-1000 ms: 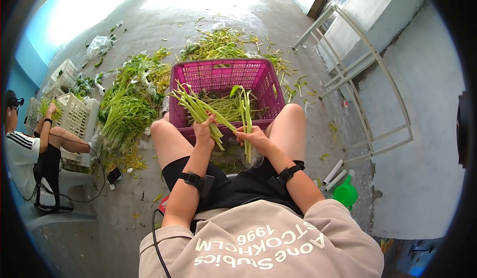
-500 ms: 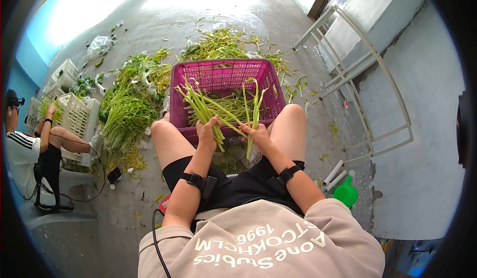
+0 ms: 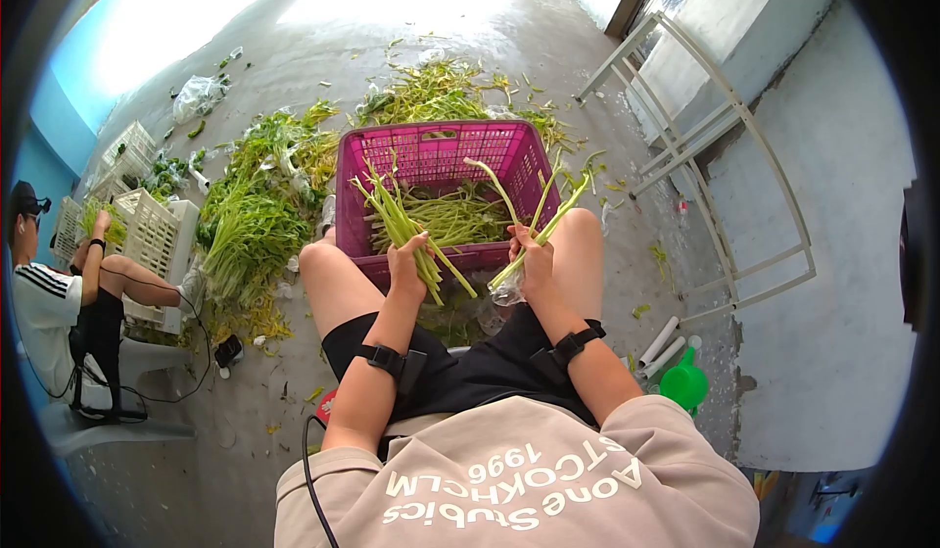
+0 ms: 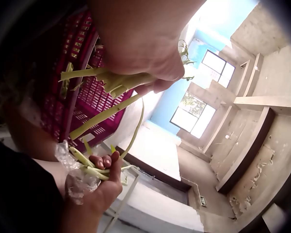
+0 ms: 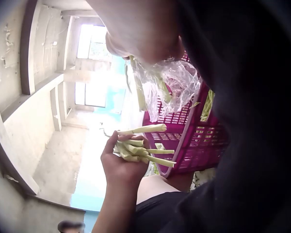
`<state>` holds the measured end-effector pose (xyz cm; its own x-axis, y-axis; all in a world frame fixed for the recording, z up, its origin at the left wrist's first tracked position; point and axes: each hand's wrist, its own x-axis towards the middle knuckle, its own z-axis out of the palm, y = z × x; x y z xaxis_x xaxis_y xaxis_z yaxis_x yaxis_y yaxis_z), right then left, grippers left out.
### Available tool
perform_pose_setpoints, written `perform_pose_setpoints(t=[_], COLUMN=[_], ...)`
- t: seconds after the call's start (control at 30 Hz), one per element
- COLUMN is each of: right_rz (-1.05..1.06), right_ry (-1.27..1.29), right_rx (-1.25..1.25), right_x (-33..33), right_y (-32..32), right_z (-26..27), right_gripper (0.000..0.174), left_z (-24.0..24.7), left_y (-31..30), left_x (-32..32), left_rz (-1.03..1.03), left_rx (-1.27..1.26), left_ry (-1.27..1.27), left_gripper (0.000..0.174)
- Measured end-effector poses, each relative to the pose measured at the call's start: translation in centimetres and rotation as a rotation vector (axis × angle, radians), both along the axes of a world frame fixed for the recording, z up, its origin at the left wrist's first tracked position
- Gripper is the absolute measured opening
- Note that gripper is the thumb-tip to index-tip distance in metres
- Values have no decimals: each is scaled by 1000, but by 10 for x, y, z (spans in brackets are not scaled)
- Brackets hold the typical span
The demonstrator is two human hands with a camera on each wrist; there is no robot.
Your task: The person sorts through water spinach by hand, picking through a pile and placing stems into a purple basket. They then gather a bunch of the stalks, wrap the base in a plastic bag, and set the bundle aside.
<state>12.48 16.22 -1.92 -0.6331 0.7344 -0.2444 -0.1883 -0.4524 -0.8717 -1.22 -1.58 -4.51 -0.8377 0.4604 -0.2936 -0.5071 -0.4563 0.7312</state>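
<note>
My left hand [image 3: 407, 259] grips a bundle of long pale-green celery-like stalks [image 3: 392, 217]. The bundle leans toward the crate, and one stalk sticks out low toward the right. Apart from it on the right, my right hand [image 3: 534, 259] holds a few more stalks [image 3: 563, 210], which fan out with their tops up and rightward. Crumpled clear plastic film [image 5: 177, 82] hangs beside the right hand. Both hands are just in front of a magenta plastic crate [image 3: 441, 137] with loose stalks [image 3: 455, 215] lying in it. In the right wrist view, cut stalk ends [image 5: 155, 155] poke out of the left fist.
A leafy green heap [image 3: 255, 215] lies left of the crate, with more trimmings [image 3: 431, 93] behind it. At far left another person [image 3: 49, 293] sits by white crates [image 3: 147, 225]. A metal frame [image 3: 705, 146] leans along the right wall, near a green plastic container [image 3: 683, 383].
My right hand has moved right, away from the left bundle where its fingers met a stalk. Its stalks have swung from near upright to a rightward slant. My left hand has hardly moved.
</note>
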Motion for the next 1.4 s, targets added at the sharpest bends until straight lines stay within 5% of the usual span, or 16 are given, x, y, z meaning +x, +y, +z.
perform_pose_setpoints(t=[0.33,0.57,0.63,1.2,1.33,1.4], right_rz=[663,730,789,653,517,483], right_ry=[-214,-218,-289,-201,-213,-170], right_rx=[371,420,629,503,465,200], right_x=[-2,1,0,0,-2,0], right_y=[-25,-25,-25,-27,-25,-23], right_z=[-1,-9,-11,1,-5,6], right_gripper=[20,18,17,13,12,13], left_z=[16,19,19,13,22,20], left_y=[1,1,4,9,4,1], left_x=[9,13,14,20,18,12], left_rz=[-179,-245,-262,-394,-259,-141], left_rx=[114,-34,-62,-150,-105,23], left_ry=[35,79,99,138,60,9], left_gripper=[33,25,23,23,22,23])
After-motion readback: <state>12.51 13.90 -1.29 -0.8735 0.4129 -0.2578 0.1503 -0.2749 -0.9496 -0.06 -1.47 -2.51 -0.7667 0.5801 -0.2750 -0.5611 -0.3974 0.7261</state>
